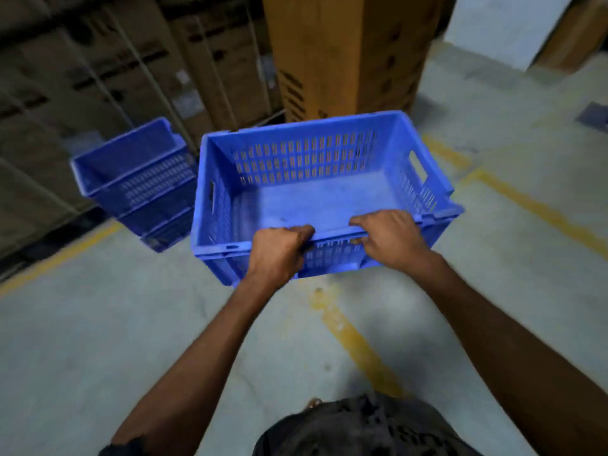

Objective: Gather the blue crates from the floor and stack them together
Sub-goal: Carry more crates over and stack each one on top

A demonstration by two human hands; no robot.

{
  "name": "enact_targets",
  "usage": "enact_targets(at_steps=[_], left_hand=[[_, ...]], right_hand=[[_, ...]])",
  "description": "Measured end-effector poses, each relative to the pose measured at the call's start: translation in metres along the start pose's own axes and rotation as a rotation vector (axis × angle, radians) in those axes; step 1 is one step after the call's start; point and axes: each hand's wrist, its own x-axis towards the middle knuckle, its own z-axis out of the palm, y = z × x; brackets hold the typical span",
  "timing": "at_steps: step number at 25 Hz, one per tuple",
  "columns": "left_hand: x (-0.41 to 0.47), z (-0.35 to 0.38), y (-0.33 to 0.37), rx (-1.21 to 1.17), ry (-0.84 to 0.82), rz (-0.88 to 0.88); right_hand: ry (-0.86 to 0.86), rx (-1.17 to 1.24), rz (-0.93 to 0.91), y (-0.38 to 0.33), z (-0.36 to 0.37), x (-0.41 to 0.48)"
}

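An empty blue crate (316,199) with slotted walls hangs in the air in front of me, tilted slightly. My left hand (278,251) and my right hand (390,238) both grip its near long rim, fingers curled over the edge. To its left a stack of blue crates (138,179) stands on the floor, partly hidden behind the held crate's left wall.
A tall cardboard box (345,54) stands just behind the held crate. Rows of strapped cardboard cartons (98,70) fill the left background. Yellow painted lines (355,340) cross the grey concrete floor. A white wall (503,24) rises at the far right.
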Motion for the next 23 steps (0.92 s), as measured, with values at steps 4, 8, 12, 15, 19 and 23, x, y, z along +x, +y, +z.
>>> enact_targets(at_steps=[4,8,12,15,19,23], left_hand=[[-0.003,0.012,-0.08,0.037,0.105,-0.154],[0.035,0.015,-0.166,0.141,0.262,-0.23],[0.093,-0.001,-0.235,0.109,0.179,-0.328],[0.13,-0.007,-0.289,0.165,0.146,-0.51],[0.147,0.022,-0.338,0.047,0.068,-0.622],[0.159,0.054,-0.39,0.017,0.082,-0.649]], right_hand=[[0.196,0.003,-0.145,-0.058,0.026,0.084],[0.187,0.028,-0.329,-0.085,0.018,0.204],[0.105,-0.034,-0.369,-0.098,0.002,0.318],[0.035,0.023,-0.413,-0.116,-0.011,0.397],[-0.145,0.019,-0.523,-0.144,0.006,0.472],[-0.141,0.041,-0.574,-0.175,0.04,0.536]])
